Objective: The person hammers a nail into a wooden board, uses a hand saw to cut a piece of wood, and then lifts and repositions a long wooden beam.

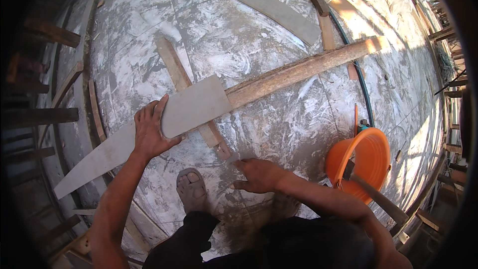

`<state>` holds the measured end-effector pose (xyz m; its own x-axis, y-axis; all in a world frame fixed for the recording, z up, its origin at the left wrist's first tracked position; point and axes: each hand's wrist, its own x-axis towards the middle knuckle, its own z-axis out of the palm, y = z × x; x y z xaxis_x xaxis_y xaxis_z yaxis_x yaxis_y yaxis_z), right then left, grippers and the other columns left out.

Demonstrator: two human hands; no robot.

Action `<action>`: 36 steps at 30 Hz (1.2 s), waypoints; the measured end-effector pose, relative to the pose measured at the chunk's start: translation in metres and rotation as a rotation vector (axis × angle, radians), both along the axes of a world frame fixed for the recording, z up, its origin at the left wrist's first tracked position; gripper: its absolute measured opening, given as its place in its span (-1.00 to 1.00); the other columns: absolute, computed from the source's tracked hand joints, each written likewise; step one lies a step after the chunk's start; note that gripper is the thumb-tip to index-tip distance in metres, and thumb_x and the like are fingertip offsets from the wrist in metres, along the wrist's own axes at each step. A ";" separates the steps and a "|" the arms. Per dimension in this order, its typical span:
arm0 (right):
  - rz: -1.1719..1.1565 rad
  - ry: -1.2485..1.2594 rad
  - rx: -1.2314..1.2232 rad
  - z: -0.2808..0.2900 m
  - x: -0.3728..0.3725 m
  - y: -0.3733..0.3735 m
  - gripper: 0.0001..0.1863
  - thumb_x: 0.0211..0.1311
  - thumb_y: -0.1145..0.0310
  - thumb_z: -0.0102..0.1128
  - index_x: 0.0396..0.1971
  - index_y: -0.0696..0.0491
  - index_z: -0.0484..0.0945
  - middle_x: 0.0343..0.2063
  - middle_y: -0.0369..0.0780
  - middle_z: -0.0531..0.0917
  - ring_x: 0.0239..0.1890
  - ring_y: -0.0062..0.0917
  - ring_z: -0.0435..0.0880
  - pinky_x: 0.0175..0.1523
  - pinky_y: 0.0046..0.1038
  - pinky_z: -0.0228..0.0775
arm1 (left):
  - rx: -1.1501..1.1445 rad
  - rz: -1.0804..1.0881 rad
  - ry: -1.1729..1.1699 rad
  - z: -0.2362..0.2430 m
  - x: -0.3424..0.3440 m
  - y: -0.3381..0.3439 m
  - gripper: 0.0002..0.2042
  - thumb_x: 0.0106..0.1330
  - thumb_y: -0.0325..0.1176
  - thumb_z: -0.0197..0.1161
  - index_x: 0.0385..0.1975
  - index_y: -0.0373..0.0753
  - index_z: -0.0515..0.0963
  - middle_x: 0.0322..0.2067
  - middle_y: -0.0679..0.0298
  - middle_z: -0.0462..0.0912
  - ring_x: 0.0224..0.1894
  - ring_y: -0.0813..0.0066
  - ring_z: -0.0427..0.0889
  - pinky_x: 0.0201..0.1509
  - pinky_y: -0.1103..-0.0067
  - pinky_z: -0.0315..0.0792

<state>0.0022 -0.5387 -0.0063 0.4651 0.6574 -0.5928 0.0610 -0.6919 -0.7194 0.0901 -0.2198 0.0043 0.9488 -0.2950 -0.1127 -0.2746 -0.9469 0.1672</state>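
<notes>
A long, flat grey board (199, 103) with a pointed left end lies slantwise across the wood on the floor. My left hand (150, 132) grips it across its width, the fingers over its far edge and the thumb at its near edge. Under the board's right end runs a long rough-edged timber (298, 78), and a shorter wooden batten (173, 63) crosses beneath it. My right hand (260, 175) is empty, fingers apart, low over the floor near a small wood offcut (223, 151) at the batten's near end.
An orange bucket (383, 157) stands at the right, with a wooden-handled tool (381, 199) leaning in it. A dark hose (362, 87) runs along the floor behind. Another grey board (259, 2) lies at the far side. Timber pieces (40, 117) line the left edge. My foot (191, 189) is close below the board.
</notes>
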 end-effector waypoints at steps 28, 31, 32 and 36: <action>-0.549 -0.377 0.189 -0.073 0.015 0.058 -0.50 0.30 0.10 0.24 0.04 0.16 0.39 -0.26 0.08 0.70 -0.26 0.05 0.72 -0.12 0.01 0.59 | -0.022 -0.029 0.057 0.007 0.014 0.009 0.20 -0.29 -0.01 0.62 0.52 -0.09 0.15 0.23 0.03 0.39 0.32 0.00 0.34 0.46 0.12 0.13; -0.603 -0.456 0.241 -0.072 0.008 0.055 -0.50 0.28 0.11 0.26 0.03 0.15 0.40 -0.27 0.07 0.70 -0.26 0.03 0.72 -0.12 0.01 0.58 | -0.011 -0.039 0.068 0.004 0.014 0.002 0.21 -0.28 0.00 0.63 0.52 -0.13 0.14 0.24 0.02 0.40 0.32 -0.01 0.34 0.47 0.13 0.12; -0.623 -0.457 0.194 -0.071 0.008 0.059 -0.47 0.26 0.09 0.29 0.04 0.16 0.40 -0.26 0.08 0.70 -0.25 0.03 0.71 -0.12 -0.01 0.58 | -0.014 -0.036 0.056 0.005 0.012 0.002 0.21 -0.27 0.02 0.63 0.53 -0.10 0.14 0.23 0.03 0.41 0.31 0.00 0.34 0.47 0.13 0.11; -0.478 -0.366 0.096 0.001 -0.001 0.026 -0.40 0.21 0.03 0.36 0.07 0.14 0.42 -0.21 0.08 0.69 -0.14 0.00 0.71 -0.05 -0.05 0.58 | -0.065 -0.072 -0.002 -0.006 0.007 0.009 0.21 -0.25 0.06 0.64 0.53 -0.10 0.14 0.22 0.05 0.41 0.31 0.03 0.33 0.46 0.14 0.09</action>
